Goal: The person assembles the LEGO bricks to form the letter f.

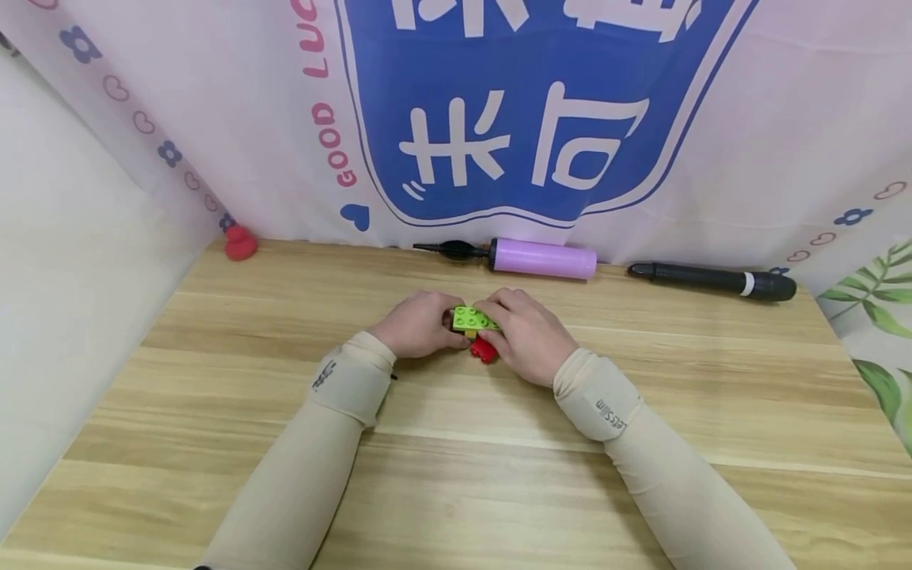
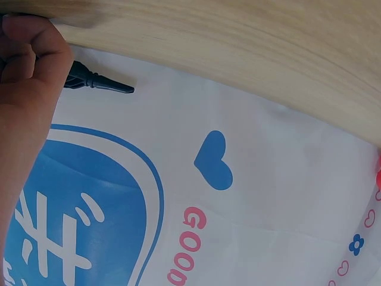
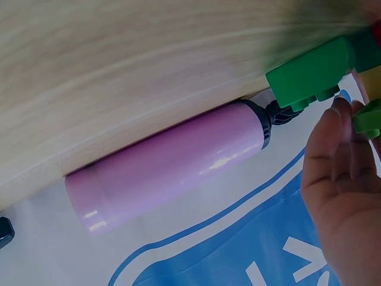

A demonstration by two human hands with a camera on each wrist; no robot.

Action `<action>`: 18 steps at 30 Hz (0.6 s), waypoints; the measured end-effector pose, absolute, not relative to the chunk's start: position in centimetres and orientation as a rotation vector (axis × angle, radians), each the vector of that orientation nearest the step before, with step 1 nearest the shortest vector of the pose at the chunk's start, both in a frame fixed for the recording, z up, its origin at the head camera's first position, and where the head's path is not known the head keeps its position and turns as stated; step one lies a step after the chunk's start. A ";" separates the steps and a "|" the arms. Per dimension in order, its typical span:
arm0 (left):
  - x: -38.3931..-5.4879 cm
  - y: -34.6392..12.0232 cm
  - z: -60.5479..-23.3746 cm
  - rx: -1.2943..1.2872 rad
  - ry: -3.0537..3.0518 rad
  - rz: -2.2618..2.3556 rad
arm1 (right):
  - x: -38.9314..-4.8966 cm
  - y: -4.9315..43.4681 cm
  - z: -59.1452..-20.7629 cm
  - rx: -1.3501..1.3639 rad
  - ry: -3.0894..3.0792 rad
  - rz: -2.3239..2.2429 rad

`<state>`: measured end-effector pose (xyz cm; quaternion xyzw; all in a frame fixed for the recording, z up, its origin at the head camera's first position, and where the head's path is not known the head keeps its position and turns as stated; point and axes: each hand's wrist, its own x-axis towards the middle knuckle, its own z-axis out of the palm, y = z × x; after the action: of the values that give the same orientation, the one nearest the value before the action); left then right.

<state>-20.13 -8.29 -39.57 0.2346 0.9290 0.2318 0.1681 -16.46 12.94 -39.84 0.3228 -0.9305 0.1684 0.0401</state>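
Observation:
A small assembly of toy building blocks stands between both hands near the middle of the wooden table (image 1: pixel 456 475). On top is a lime green block (image 1: pixel 466 317) with round studs, a yellow block (image 1: pixel 471 333) shows beneath it, and a red block (image 1: pixel 484 351) lies low at the front. My left hand (image 1: pixel 420 324) grips the assembly's left side with thumb and fingers. From the right, my right hand (image 1: pixel 527 336) holds the lime block, its fingers over the right end. A darker green block (image 3: pixel 312 74) juts out beside those fingers in the right wrist view. The left wrist view shows only curled fingers.
Along the table's back edge lie a purple hand pump (image 1: pixel 545 259) with a black nozzle and a black microphone-like object (image 1: pixel 712 283). A red rounded toy (image 1: pixel 240 243) sits at the back left corner. A printed cloth (image 1: pixel 271 158) hangs behind the table.

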 end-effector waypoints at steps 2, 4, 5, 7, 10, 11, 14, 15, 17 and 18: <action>-20.1 -8.4 -39.7 0.669 2.644 0.661 | -16.4 12.9 -39.8 0.991 -2.858 0.513; -20.1 -8.4 -39.8 0.667 2.646 0.664 | -16.4 12.9 -39.8 0.992 -2.863 0.512; -20.1 -8.4 -39.8 0.665 2.645 0.667 | -16.4 12.9 -39.8 0.993 -2.867 0.513; -20.0 -8.4 -39.8 0.664 2.645 0.673 | -16.4 13.0 -39.7 0.993 -2.876 0.519; -19.9 -8.4 -39.8 0.665 2.642 0.678 | -16.4 13.2 -39.7 0.995 -2.881 0.547; -19.9 -8.4 -39.8 0.664 2.641 0.678 | -16.4 13.2 -39.6 0.997 -2.881 0.558; -20.0 -8.4 -39.7 0.662 2.638 0.678 | -16.5 13.4 -39.5 1.003 -2.871 0.597; -20.0 -8.4 -39.7 0.661 2.638 0.677 | -16.5 13.4 -39.5 1.004 -2.866 0.609; -20.1 -8.5 -39.6 0.662 2.636 0.680 | -16.5 13.5 -39.4 1.007 -2.858 0.628; -20.1 -8.5 -39.6 0.665 2.636 0.680 | -16.5 13.5 -39.4 1.006 -2.856 0.636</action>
<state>-20.08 -8.47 -39.61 0.2338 0.9271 0.2392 0.1690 -16.54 13.48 -39.41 0.3251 -0.9228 0.2054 0.0236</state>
